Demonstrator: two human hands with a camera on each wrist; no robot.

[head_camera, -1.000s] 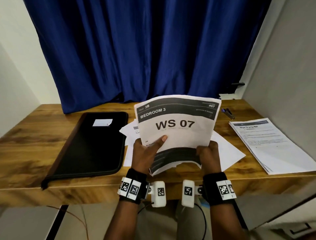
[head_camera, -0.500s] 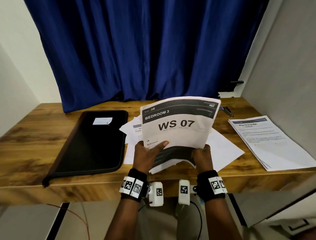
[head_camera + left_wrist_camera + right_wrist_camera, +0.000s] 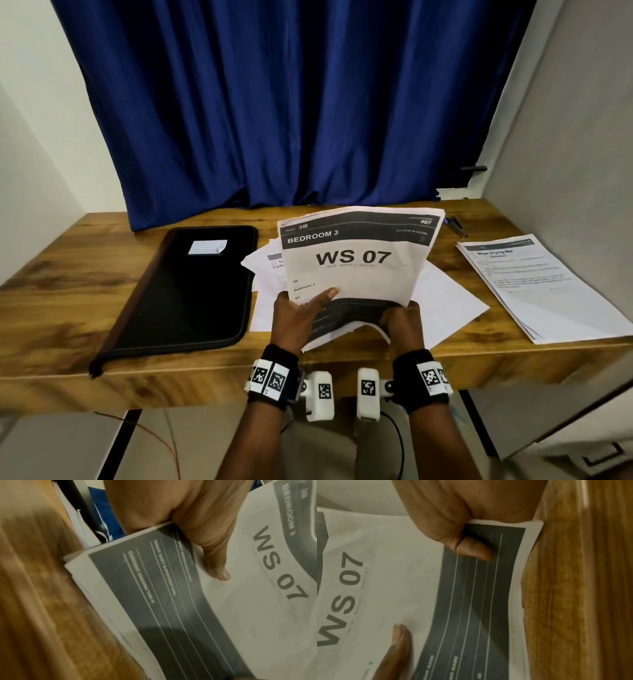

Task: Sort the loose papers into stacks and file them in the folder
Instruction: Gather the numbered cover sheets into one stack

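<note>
Two hands point(image 3: 298, 318) point(image 3: 400, 322) round one paper sheaf point(image 3: 356, 260)

We count a held sheaf point(image 3: 356, 270) headed "WS 07", raised and curling; loose papers point(image 3: 445, 301) fanned beneath; a squared stack point(image 3: 548, 291) far right; a closed black folder point(image 3: 185, 291), perhaps zipped, left.

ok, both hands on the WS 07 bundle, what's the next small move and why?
Probably tap the WS 07 bundle's bottom edge on the table to square it: left hand and right hand grip it upright, and its lower sheets look fanned.
</note>
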